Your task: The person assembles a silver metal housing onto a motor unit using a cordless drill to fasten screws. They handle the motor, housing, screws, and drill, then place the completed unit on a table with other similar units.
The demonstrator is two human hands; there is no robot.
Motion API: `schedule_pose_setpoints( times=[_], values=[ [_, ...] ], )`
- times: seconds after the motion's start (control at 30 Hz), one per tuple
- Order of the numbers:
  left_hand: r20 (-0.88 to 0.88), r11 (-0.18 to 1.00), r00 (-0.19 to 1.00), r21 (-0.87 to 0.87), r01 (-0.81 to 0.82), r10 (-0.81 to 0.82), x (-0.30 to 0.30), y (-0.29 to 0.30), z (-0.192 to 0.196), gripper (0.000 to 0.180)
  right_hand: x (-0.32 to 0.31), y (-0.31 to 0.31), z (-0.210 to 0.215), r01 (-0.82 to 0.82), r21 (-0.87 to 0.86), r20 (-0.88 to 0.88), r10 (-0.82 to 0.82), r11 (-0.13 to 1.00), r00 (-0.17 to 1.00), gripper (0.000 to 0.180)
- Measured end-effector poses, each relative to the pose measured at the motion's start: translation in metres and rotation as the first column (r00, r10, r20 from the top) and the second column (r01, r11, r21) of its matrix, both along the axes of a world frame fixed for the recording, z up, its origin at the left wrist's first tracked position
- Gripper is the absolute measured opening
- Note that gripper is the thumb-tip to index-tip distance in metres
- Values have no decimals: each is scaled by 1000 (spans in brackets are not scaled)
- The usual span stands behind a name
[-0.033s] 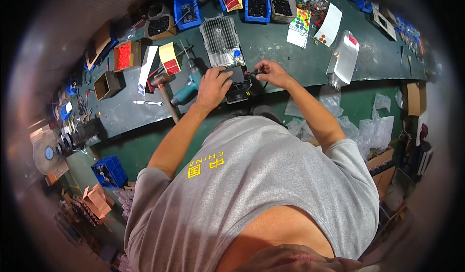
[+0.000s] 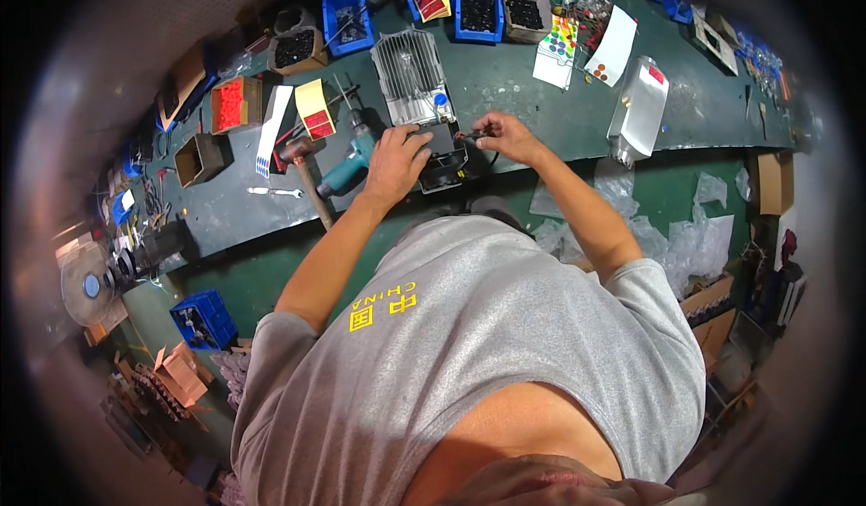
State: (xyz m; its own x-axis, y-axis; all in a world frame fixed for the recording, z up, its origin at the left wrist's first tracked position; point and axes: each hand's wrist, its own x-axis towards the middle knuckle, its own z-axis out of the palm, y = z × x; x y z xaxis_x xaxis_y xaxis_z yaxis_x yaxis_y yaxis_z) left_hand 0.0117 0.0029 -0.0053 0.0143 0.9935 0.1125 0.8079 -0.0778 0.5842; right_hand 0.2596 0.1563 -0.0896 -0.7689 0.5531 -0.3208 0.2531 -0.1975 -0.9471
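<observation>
A silver finned metal housing point(image 2: 408, 59) lies on the green workbench, with a dark grey box-like section point(image 2: 442, 170) at its near end by the bench edge. My left hand point(image 2: 397, 161) rests at the left of that section, fingers stretched over its dark top plate. On the other side, my right hand point(image 2: 510, 138) pinches a thin black cable point(image 2: 485, 138) close to red wiring at the section's right edge. The cable's end is too small to make out. Left of my left hand lie a teal power drill point(image 2: 347, 170) and a hammer point(image 2: 309, 177).
A wrench point(image 2: 275, 191) lies near the front edge at left. Blue bins point(image 2: 479, 10) and boxes of small parts line the back. Sticker sheets point(image 2: 556, 50) and another silver housing point(image 2: 640, 114) lie to the right. Plastic bags point(image 2: 699, 235) sit below the bench.
</observation>
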Motion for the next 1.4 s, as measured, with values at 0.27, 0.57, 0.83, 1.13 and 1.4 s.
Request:
schedule_pose_setpoints(
  times=[0.27,0.57,0.83,1.13,1.4],
  values=[
    [11,1000,1000,17,-1,1,-2,1,-3,31,1,6,14,-31,-138,107,46,990,993,33],
    [15,999,1000,29,-19,18,0,0,-5,33,-5,7,25,15,-218,199,30,976,980,24],
    [3,999,1000,25,-24,24,0,1,-8,33,-9,6,8,254,-486,268,-134,836,954,10],
    [34,999,999,5,-32,32,1,2,-6,33,13,16,10,115,-531,163,-32,840,986,18],
    [14,999,999,29,-37,37,-1,1,-10,34,8,24,10,1,-430,233,109,903,966,22]
  ],
)
